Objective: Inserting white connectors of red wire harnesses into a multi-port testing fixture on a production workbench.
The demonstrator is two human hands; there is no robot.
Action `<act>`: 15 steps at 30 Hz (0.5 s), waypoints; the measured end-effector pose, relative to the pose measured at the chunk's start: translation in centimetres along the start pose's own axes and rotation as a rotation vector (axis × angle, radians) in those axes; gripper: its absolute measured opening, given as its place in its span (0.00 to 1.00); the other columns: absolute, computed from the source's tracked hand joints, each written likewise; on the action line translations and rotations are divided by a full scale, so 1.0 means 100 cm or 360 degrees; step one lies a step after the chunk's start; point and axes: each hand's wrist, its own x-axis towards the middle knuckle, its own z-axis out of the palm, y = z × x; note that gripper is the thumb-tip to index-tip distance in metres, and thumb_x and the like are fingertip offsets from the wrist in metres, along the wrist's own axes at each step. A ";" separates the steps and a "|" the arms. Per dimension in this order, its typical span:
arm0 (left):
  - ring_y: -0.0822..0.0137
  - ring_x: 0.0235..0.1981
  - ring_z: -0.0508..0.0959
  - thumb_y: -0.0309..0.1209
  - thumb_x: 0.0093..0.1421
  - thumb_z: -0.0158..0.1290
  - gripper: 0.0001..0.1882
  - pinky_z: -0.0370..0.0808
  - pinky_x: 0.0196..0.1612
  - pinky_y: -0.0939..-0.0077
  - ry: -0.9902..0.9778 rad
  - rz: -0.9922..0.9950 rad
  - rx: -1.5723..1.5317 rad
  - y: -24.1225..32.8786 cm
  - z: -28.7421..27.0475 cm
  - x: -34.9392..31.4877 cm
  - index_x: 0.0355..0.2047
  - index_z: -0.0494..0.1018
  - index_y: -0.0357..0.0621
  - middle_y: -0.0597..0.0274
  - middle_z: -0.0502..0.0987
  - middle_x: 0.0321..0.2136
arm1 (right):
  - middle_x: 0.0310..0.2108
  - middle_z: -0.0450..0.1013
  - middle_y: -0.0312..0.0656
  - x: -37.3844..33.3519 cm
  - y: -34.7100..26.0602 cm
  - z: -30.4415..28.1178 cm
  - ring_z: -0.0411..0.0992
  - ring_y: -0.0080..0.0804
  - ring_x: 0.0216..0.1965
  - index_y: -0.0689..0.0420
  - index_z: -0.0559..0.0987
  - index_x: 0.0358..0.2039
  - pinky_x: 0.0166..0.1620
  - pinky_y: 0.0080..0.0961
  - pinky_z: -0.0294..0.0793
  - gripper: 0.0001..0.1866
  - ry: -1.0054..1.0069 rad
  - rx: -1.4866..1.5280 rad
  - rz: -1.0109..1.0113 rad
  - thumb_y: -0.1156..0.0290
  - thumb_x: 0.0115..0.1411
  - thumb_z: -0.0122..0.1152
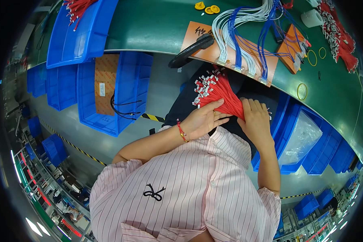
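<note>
Firstly, blue plastic bin (76,50): red wires (77,10). Second blue plastic bin (135,80): flat brown cardboard (104,97). Flexible red-wire bundle with white connectors (229,97): above lap, long axis oblique, many white tips pointing far-left. Left hand (203,119): fingers parted, touching bundle. Right hand (255,119): fingers curled around bundle.

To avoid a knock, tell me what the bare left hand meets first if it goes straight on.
Likely the bundle of thin red wires with white connectors, which the left hand seems to touch; the bare right hand comes next, though depth is unclear.
</note>
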 end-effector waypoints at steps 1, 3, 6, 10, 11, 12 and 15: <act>0.60 0.58 0.70 0.39 0.69 0.47 0.18 0.64 0.64 0.64 0.0017 -0.0018 -0.0008 0.000 -0.001 -0.004 0.53 0.69 0.43 0.52 0.71 0.55 | 0.31 0.73 0.43 0.003 -0.005 -0.003 0.72 0.41 0.36 0.61 0.70 0.55 0.42 0.33 0.68 0.38 0.0043 0.0013 -0.0024 0.67 0.41 0.73; 0.59 0.59 0.69 0.39 0.69 0.46 0.20 0.64 0.64 0.64 0.0041 -0.0057 -0.0014 0.002 -0.002 -0.013 0.55 0.67 0.40 0.51 0.69 0.56 | 0.31 0.73 0.46 0.006 -0.011 -0.008 0.73 0.44 0.36 0.62 0.70 0.53 0.42 0.35 0.69 0.35 0.0104 0.0089 -0.0063 0.64 0.45 0.72; 0.58 0.61 0.67 0.38 0.70 0.43 0.23 0.62 0.65 0.66 -0.0049 -0.0170 0.0075 -0.002 -0.024 -0.027 0.60 0.63 0.36 0.49 0.68 0.58 | 0.32 0.73 0.49 0.009 -0.021 -0.007 0.73 0.46 0.36 0.63 0.71 0.51 0.42 0.37 0.70 0.32 0.0024 0.0298 0.0078 0.58 0.51 0.70; 0.61 0.62 0.67 0.36 0.71 0.40 0.25 0.63 0.64 0.71 -0.0057 -0.0192 0.0623 0.013 -0.012 -0.065 0.63 0.60 0.31 0.49 0.70 0.57 | 0.31 0.73 0.51 0.007 -0.030 0.005 0.74 0.47 0.35 0.63 0.71 0.49 0.39 0.38 0.71 0.31 -0.0190 0.0348 0.0233 0.52 0.54 0.67; 0.63 0.55 0.73 0.33 0.71 0.41 0.20 0.68 0.58 0.72 -0.0032 -0.0182 0.0835 0.020 -0.006 -0.075 0.56 0.69 0.31 0.50 0.74 0.52 | 0.32 0.73 0.49 0.004 -0.033 0.006 0.74 0.45 0.36 0.63 0.72 0.47 0.37 0.37 0.71 0.31 -0.0224 0.0305 0.0237 0.51 0.53 0.67; 0.66 0.54 0.74 0.33 0.70 0.43 0.17 0.70 0.56 0.73 0.0030 -0.0078 0.1162 0.025 -0.007 -0.083 0.51 0.71 0.32 0.51 0.75 0.51 | 0.33 0.73 0.50 0.002 -0.034 0.006 0.73 0.47 0.36 0.64 0.71 0.48 0.39 0.37 0.72 0.32 -0.0191 0.0338 0.0231 0.51 0.53 0.67; 0.70 0.46 0.77 0.29 0.67 0.49 0.10 0.73 0.48 0.74 0.0339 0.0403 0.1939 0.035 0.003 -0.095 0.38 0.77 0.35 0.55 0.77 0.46 | 0.36 0.73 0.52 0.004 -0.037 0.002 0.73 0.49 0.38 0.65 0.71 0.48 0.42 0.38 0.72 0.32 -0.0049 0.0486 0.0219 0.52 0.54 0.68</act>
